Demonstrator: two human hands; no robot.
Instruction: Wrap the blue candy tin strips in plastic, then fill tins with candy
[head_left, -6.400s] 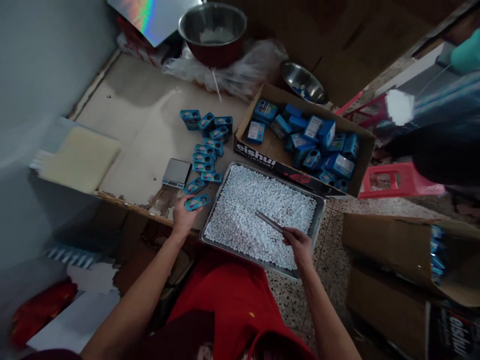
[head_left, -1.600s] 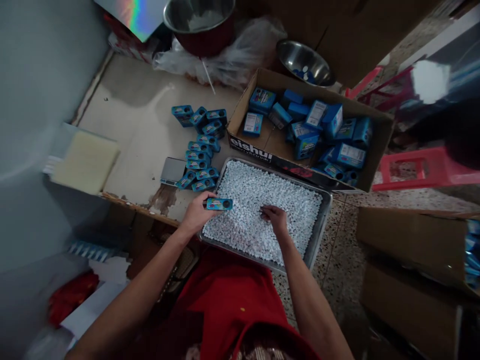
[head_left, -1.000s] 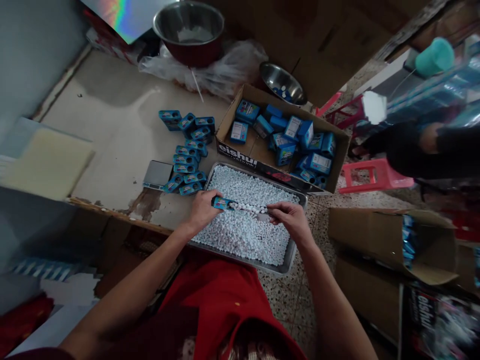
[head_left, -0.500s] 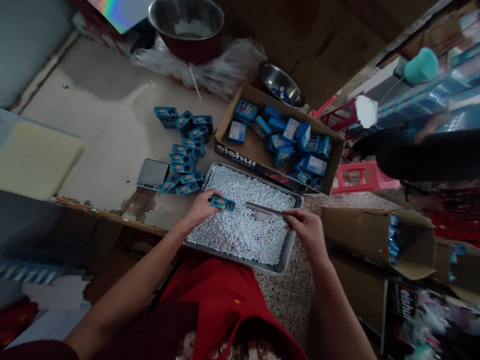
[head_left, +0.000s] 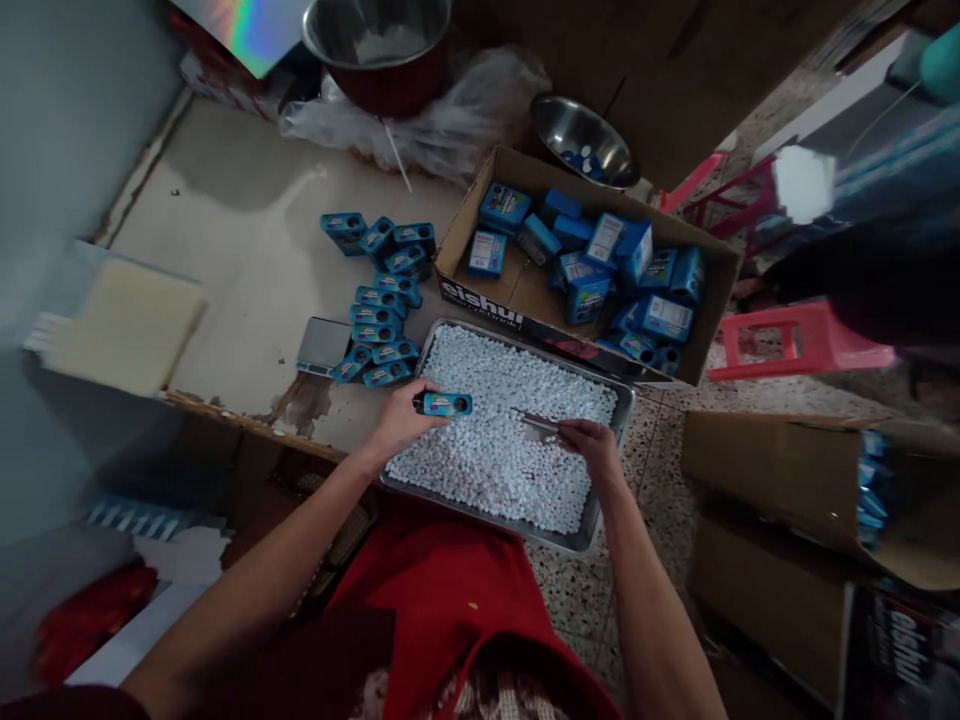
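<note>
My left hand [head_left: 401, 420] is closed around a small blue plastic box [head_left: 448, 404] with a dark round hole in its top, above the left part of a metal tray [head_left: 592, 535]. Small white tablets [head_left: 480, 470] are heaped in the tray. In my right hand [head_left: 594, 445], the fingers pinch a narrow metal scoop [head_left: 536, 422]. The scoop's far end is low at the tablets, right of the blue box; whether tablets lie in it cannot be made out. Several similar blue boxes [head_left: 379, 300] stand grouped on the table beyond my left hand.
A cardboard box [head_left: 517, 320] of blue boxes adjoins the tray's far side. A small scale [head_left: 324, 343] sits left; metal bowls [head_left: 585, 130] stand behind. At right are a pink stool [head_left: 810, 340], cartons [head_left: 757, 455] and part of another person in dark clothing [head_left: 862, 260].
My right hand has moved left and lowered the scoop from above the tray to the tablets. My left hand keeps hold of the blue box. The camera view has shifted a little.
</note>
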